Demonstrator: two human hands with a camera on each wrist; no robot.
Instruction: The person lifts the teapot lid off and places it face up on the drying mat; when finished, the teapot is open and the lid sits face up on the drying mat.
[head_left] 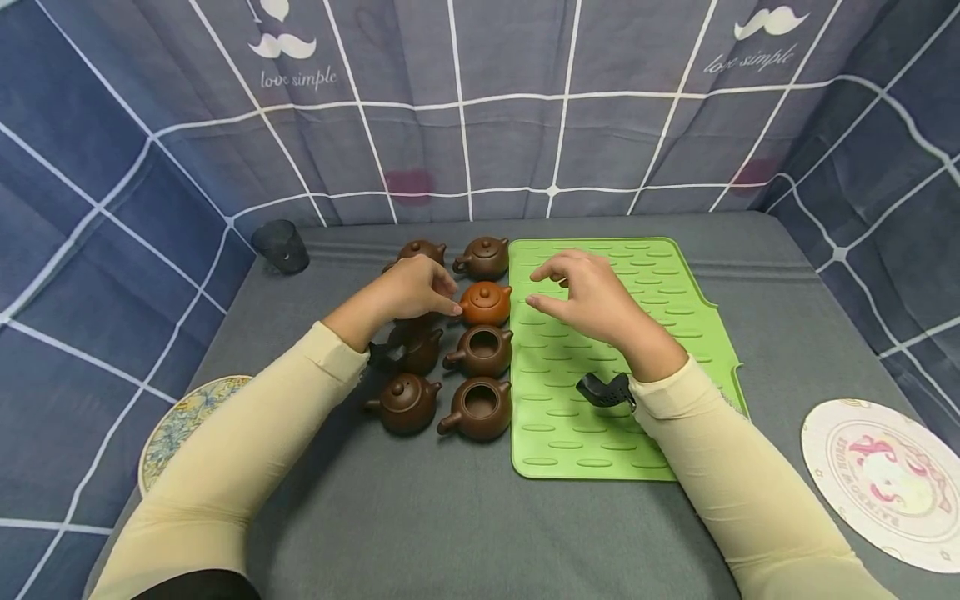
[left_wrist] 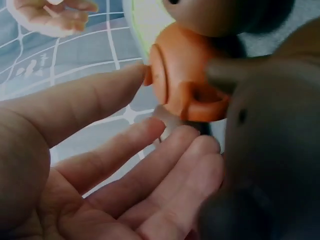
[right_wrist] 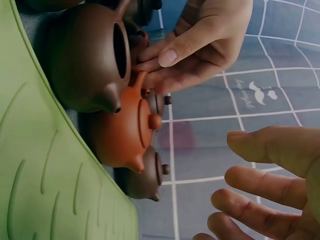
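Fingers of the left hand [head_left: 414, 287]: thumb and index stand apart, the other three lie side by side, all at the handle side of a round, glossy orange clay-like teapot [head_left: 487, 303]; contact cannot be confirmed. Fingers of the right hand [head_left: 596, 300] are spread and slightly bent above a flat lime-green ridged mat [head_left: 570, 417]. Nearest in the pot group, left column: a round dark-brown clay-like teapot with lid [head_left: 406, 403], contents hidden. Beside it in the right column, an unlidded round brown teapot [head_left: 459, 403]; beyond that, a second unlidded brown teapot [head_left: 463, 353]. Through both mouths brown inner walls show. Under the left arm, a dark-brown teapot [head_left: 425, 352] is partly covered. The orange teapot comes next in the right column, lid seated, spout toward the mat, just beside its edge. Beyond it stands a lidded brown teapot [head_left: 486, 260]; left of that, a further lidded brown teapot [head_left: 422, 250], partly behind the hand. Far left: a dark cylindrical cup [head_left: 281, 247], contents indiscernible.
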